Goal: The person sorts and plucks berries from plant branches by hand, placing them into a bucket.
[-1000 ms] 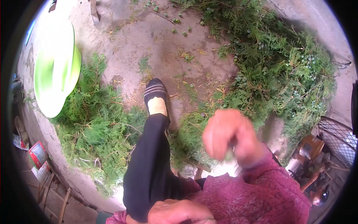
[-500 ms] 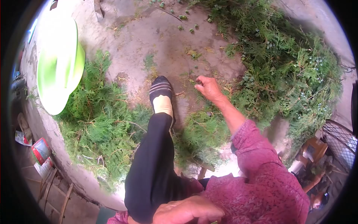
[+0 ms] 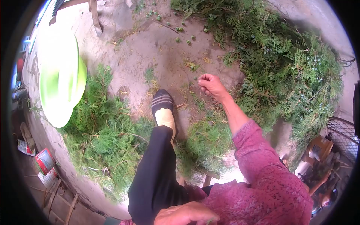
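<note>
My right hand [image 3: 213, 85] is stretched out low over the bare ground, beside the large heap of green conifer branches [image 3: 277, 75]. Its fingers are curled together in a pinch; whatever lies between them is too small to make out. Close to my body, at the bottom edge, my left hand [image 3: 183, 213] is held over my lap with its fingers closed. A tiny bit of green [image 3: 209, 221] shows by its fingertips, but the frame edge cuts off the rest. Cut conifer sprigs [image 3: 204, 137] lie below my right forearm.
Another pile of conifer branches [image 3: 108, 131] lies left of my shoe [image 3: 162, 100], with a bright green plastic basin [image 3: 63, 90] against it. Several small green cones [image 3: 179, 29] are scattered on the ground ahead. A wire crate [image 3: 343, 138] and a cardboard box [image 3: 319, 147] stand at right.
The view has tilted upward, so ground and branches sit lower in the frame. My right hand's fingers have curled in more tightly. My left hand stays over my lap.
</note>
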A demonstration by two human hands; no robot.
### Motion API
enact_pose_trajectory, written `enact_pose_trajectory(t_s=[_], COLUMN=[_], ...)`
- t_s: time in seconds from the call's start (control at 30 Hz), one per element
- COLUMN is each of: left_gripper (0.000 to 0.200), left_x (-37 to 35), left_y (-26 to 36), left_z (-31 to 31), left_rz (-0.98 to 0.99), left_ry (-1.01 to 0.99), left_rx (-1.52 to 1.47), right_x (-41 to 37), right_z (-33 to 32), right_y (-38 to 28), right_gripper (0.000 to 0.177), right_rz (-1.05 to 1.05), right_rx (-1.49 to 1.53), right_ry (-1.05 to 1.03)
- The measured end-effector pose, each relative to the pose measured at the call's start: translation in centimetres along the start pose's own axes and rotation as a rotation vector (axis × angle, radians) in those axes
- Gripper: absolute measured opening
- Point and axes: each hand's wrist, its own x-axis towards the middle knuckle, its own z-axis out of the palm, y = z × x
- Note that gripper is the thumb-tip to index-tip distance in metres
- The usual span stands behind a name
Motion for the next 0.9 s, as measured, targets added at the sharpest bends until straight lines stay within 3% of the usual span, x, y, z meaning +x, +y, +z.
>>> enact_pose_trajectory(t_s=[0.03,0.07,0.13,0.27,0.3,0.37,0.5,0.57,0.6,0.67,0.77,0.8,0.87,0.9], left_gripper=[0.015,0.014,0.014,0.013,0.013,0.013,0.014,0.014,0.014,0.014,0.014,0.014,0.013,0.013], left_x=[0.0,0.0,0.0,0.3,0.3,0.4,0.5,0.6,0.6,0.6,0.7,0.7,0.8,0.9], left_y=[0.0,0.1,0.0,0.1,0.2,0.3,0.2,0.3,0.2,0.0,-0.1,-0.1,-0.1,-0.1], left_z=[0.0,-0.1,0.1,0.0,0.0,-0.1,0.0,0.1,0.1,0.1,0.2,0.2,0.2,0.1], left_rz=[0.000,0.001,0.001,-0.008,-0.008,-0.021,-0.010,-0.002,0.000,0.035,0.035,0.035,0.026,0.025], left_ry=[-0.004,-0.008,0.004,0.022,0.024,0.024,0.028,0.030,0.030,0.032,0.036,0.037,0.049,0.050], left_rx=[0.017,0.034,0.019,0.003,0.004,0.021,0.027,0.039,0.045,0.059,0.051,0.053,0.019,0.019], right_x=[1.3,2.1,3.5,3.9,3.6,2.7,2.4,4.3,5.1,6.3,7.3,7.4,7.3,6.6], right_z=[0.2,0.6,1.1,1.6,1.5,0.9,1.0,1.7,2.0,2.2,1.8,1.7,1.4,0.9], right_y=[0.4,1.0,1.7,1.3,0.9,-0.1,-0.5,-0.5,-0.5,-0.2,0.7,0.8,0.9,0.6], right_gripper=[0.018,0.018,0.023,0.017,0.017,0.013,0.007,0.014,0.014,0.019,0.026,0.026,0.021,0.021], right_rz=[-0.091,-0.099,-0.523,-0.458,-0.459,0.109,0.035,-0.263,-0.267,-0.544,-0.625,-0.625,-0.318,-0.317], right_rx=[-0.276,-0.273,-0.802,-0.939,-0.938,0.088,0.138,-0.296,-0.291,-0.775,-0.898,-0.896,-0.581,-0.581], right_ry=[0.142,0.142,0.326,0.306,0.304,0.006,-0.037,0.199,0.197,0.406,0.426,0.425,0.307,0.306])
